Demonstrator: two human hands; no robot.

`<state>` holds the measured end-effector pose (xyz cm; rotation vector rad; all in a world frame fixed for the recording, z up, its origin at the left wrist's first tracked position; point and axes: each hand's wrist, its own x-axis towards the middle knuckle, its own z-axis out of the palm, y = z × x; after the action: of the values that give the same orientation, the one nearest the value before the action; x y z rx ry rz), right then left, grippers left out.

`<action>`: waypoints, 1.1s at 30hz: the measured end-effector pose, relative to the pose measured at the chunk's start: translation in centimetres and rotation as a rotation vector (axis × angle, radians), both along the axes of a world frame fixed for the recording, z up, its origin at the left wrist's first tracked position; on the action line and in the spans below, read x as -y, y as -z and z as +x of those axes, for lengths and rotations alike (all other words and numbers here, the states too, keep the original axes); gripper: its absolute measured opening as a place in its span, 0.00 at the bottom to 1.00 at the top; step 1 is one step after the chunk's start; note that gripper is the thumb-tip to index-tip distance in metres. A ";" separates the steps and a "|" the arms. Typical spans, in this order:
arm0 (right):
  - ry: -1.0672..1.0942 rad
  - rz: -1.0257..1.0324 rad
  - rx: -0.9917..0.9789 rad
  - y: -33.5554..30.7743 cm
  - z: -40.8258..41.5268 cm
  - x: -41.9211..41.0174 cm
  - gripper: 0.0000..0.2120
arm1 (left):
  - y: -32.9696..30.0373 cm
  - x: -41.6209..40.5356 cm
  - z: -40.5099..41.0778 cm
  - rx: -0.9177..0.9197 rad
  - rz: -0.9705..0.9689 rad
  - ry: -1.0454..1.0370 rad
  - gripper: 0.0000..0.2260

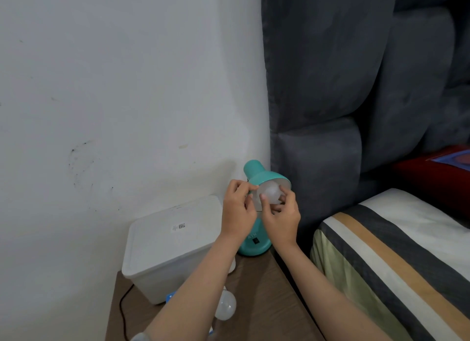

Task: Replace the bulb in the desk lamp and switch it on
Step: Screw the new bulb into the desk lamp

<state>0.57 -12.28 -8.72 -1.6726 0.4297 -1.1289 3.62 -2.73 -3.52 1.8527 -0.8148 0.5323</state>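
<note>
We look down at a small brown wooden worktop [256, 290] set in a corner between a scuffed white wall [114, 86] and a padded dark grey headboard [343, 86]. A teal desk lamp [256, 173] stands at the back of the worktop, its shade tilted toward us so that the white inside shows. Our two hands meet at the mouth of the shade. The right hand [281, 218] is cupped from below and its fingertips are closed around a frosted white bulb [270, 193] that sits in the shade opening. The left hand [237, 211] is beside it, thumb and forefinger pinched on the left rim of the shade. The lamp's round base [255, 244] shows between our wrists, with a small dark switch [256, 241] on its front. To the left of the lamp sits a white lidded plastic box [167, 251] with a small printed label on its lid. A second frosted bulb [225, 306] lies on the worktop near the box's front corner, partly behind our left forearm, and a black cord [124, 312] runs down the worktop's left side. To the right lies a bed [407, 251] with a striped cover.
</note>
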 end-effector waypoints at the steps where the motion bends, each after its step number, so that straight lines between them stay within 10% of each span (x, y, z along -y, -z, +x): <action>1: -0.001 0.006 0.001 -0.1 0.0 0.0 0.25 | 0.0 0.0 0.0 -0.002 -0.001 0.002 0.13; 33: -0.037 -0.111 0.040 0.3 -0.1 -0.1 0.22 | -0.1 0.1 0.0 0.006 -0.017 0.000 0.14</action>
<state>0.44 -12.16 -9.05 -1.7439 0.3142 -1.1750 3.60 -2.79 -3.45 1.8366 -0.8115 0.5433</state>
